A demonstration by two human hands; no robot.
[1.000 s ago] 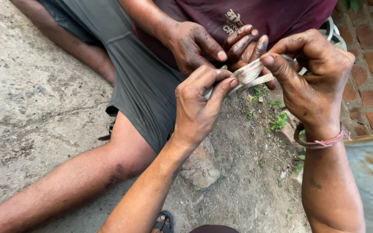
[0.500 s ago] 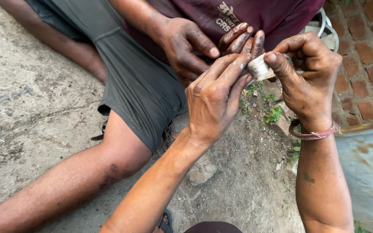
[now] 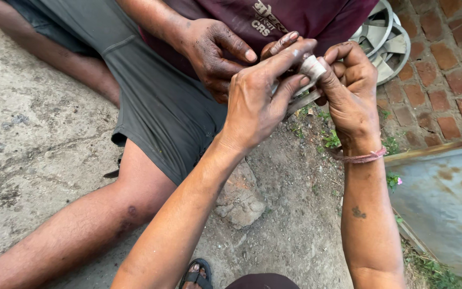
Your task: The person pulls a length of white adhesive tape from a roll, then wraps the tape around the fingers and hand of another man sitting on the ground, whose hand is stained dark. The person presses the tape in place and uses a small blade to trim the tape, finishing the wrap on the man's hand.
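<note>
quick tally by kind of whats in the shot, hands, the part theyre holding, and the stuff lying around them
wearer's hands: 2, left hand and right hand, both on the part
other person's hands: 2, second mostly hidden
small pale cylindrical part: 1
grey fan wheel: 1
stone: 1
rusty metal sheet: 1
sandal: 1
total: 9

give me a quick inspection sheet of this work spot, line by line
surface: bare cracked concrete ground, dirt patch with small weeds.
job's things: small pale cylindrical part on a flat grey metal strip.
clutter: rough stone; grey plastic fan wheel.
grippers: left hand and right hand both pinch the pale part; a seated person's hand is close beside.
cables: nothing seen.
surroundings: red brick paving; rusty blue-grey metal sheet.
</note>
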